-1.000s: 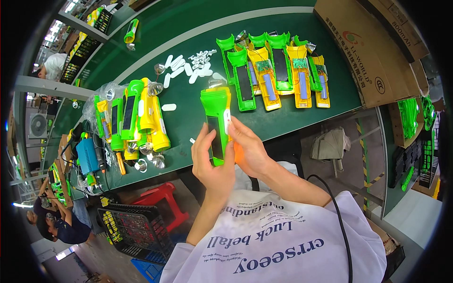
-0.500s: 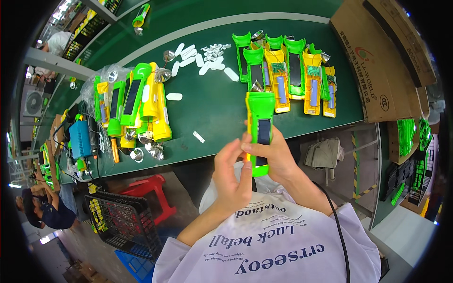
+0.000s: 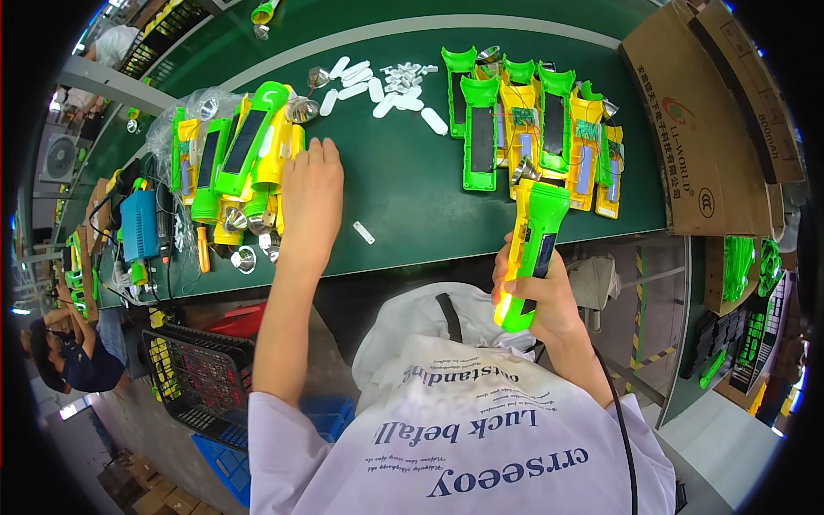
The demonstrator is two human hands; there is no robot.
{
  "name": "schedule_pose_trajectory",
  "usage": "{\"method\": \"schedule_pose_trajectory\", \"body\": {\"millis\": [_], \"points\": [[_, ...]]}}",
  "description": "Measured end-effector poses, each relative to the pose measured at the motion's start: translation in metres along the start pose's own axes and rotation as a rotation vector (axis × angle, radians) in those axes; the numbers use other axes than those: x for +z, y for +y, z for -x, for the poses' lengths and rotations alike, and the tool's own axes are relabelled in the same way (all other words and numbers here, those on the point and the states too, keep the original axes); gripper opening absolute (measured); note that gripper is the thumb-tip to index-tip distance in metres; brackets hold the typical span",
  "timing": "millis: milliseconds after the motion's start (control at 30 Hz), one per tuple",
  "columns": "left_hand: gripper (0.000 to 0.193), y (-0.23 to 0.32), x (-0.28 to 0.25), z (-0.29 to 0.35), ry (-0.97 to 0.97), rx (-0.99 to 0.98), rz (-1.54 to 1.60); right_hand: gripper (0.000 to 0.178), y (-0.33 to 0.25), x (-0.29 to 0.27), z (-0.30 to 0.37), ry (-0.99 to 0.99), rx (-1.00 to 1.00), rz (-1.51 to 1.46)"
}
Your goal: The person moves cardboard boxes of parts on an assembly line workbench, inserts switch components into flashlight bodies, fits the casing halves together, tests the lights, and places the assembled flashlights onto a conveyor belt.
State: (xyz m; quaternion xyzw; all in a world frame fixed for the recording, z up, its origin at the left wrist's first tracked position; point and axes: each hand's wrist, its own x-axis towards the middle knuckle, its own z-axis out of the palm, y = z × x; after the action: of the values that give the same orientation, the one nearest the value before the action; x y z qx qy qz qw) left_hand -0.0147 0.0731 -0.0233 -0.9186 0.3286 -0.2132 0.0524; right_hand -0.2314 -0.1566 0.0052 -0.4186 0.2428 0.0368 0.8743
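My right hand (image 3: 545, 296) is wrapped round a green and yellow flashlight (image 3: 539, 249), held tilted in front of the table's near edge. A dark panel is set in its green side, and a silver reflector (image 3: 525, 170) sits by its wide end. My left hand (image 3: 313, 189) reaches over the green table (image 3: 395, 189), back up, fingers stretched forward and close together. What lies under its fingertips is hidden. Beside it stands a cluster of flashlight bodies (image 3: 249, 146) with loose reflectors. A small white strip (image 3: 364, 233) lies to its right.
White oval pieces (image 3: 376, 90) and small white parts (image 3: 408, 77) lie farther back. Opened flashlight halves (image 3: 524, 120) with batteries and boards stand at the right, before a cardboard box (image 3: 687, 129). A blue box-shaped device (image 3: 142, 236) and a black crate (image 3: 193, 369) are at the left.
My left hand has left the flashlight and moved left and forward over the spot where a white oval piece lay. My right hand has moved right with the flashlight, now tilted.
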Motion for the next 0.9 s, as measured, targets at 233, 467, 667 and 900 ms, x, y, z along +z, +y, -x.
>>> {"method": "schedule_pose_trajectory", "body": {"millis": [233,467,667,900], "points": [[0.006,-0.01,0.015,-0.027,-0.29,0.025,0.069,0.059,-0.001,-0.006,0.008,0.003,-0.072,-0.07],[0.019,-0.004,-0.012,-0.036,-0.468,-0.095,0.489,0.057,-0.003,-0.01,0.006,0.042,-0.058,-0.009],[0.014,0.011,-0.009,-0.017,-0.312,-0.042,0.466,0.058,-0.001,-0.011,0.004,0.006,-0.029,-0.072],[0.021,0.038,-0.011,0.005,-0.143,0.039,1.043,0.057,-0.001,-0.005,0.005,-0.009,0.017,-0.013]]}}
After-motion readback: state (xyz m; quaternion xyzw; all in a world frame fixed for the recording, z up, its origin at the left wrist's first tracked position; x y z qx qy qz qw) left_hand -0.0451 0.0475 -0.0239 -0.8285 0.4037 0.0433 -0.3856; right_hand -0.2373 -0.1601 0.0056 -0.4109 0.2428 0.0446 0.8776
